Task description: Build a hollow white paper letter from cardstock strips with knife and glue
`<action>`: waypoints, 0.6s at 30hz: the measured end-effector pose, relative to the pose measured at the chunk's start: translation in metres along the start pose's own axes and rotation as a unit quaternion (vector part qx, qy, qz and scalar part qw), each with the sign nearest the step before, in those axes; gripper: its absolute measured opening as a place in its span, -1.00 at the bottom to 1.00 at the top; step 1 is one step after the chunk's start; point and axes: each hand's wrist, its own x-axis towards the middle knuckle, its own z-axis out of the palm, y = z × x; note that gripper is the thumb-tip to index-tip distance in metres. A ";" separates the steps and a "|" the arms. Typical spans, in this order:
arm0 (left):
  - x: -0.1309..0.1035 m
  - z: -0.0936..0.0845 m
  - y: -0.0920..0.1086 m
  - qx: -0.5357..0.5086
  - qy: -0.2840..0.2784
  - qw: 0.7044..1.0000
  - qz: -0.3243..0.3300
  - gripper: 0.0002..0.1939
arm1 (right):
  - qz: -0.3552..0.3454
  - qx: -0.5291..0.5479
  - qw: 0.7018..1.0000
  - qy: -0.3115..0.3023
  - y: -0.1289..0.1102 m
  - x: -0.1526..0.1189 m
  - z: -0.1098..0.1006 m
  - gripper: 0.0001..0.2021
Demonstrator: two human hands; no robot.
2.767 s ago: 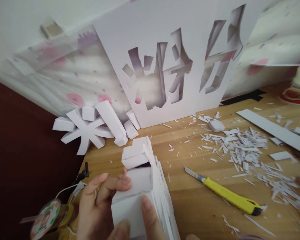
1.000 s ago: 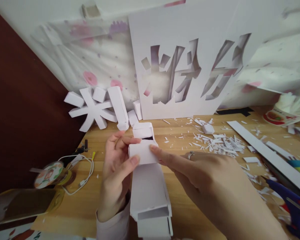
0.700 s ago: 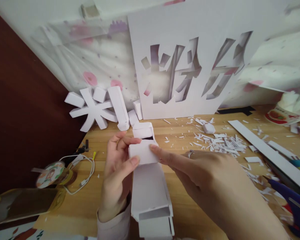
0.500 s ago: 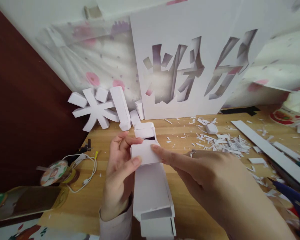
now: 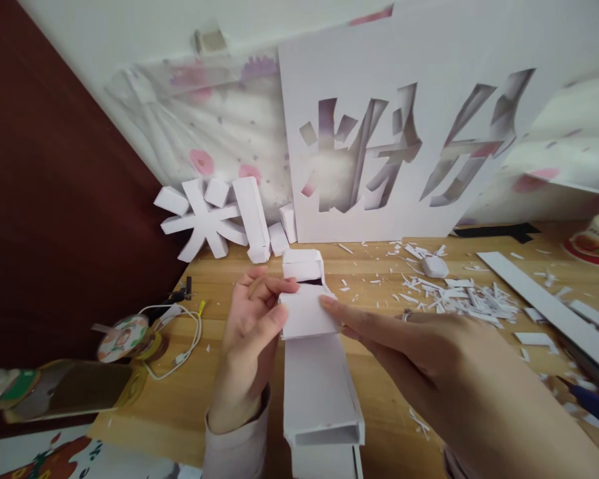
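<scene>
A long white foam-board piece (image 5: 317,389) with boxed sides stands upright between my hands, with a dark gap near its top. My left hand (image 5: 252,332) grips its left edge, thumb in front and fingers behind and above. The index finger of my right hand (image 5: 424,346) presses on the right side of the white panel just below the gap; the other fingers are curled and partly hidden behind it. Behind, a white built-up character (image 5: 207,218) leans at the wall beside a white upright block (image 5: 252,216).
A white board with cut-out characters (image 5: 339,229) leans on the wall. White scraps (image 5: 484,303) and a long strip (image 5: 544,299) lie right on the wooden table (image 5: 170,412). A blue tool (image 5: 594,406) is at the right edge; a bottle (image 5: 80,389), jar (image 5: 124,338) and white cable (image 5: 196,332) are left.
The view has shifted, so the scene sits slightly further right and lower. Both hands keep nearly the same hold on the white piece.
</scene>
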 end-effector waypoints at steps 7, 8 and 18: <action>0.002 -0.008 -0.004 0.044 -0.007 0.998 0.045 -0.47 | -0.012 0.028 0.999 0.023 0.000 -0.003 0.002 -0.53; 0.002 -0.008 -0.004 0.046 -0.012 0.998 0.052 -0.46 | -0.013 0.028 0.999 0.027 0.000 -0.003 0.002 -0.53; 0.006 -0.010 -0.004 0.044 -0.060 0.995 0.072 -0.44 | -0.021 0.042 0.999 0.015 0.003 -0.005 0.004 -0.51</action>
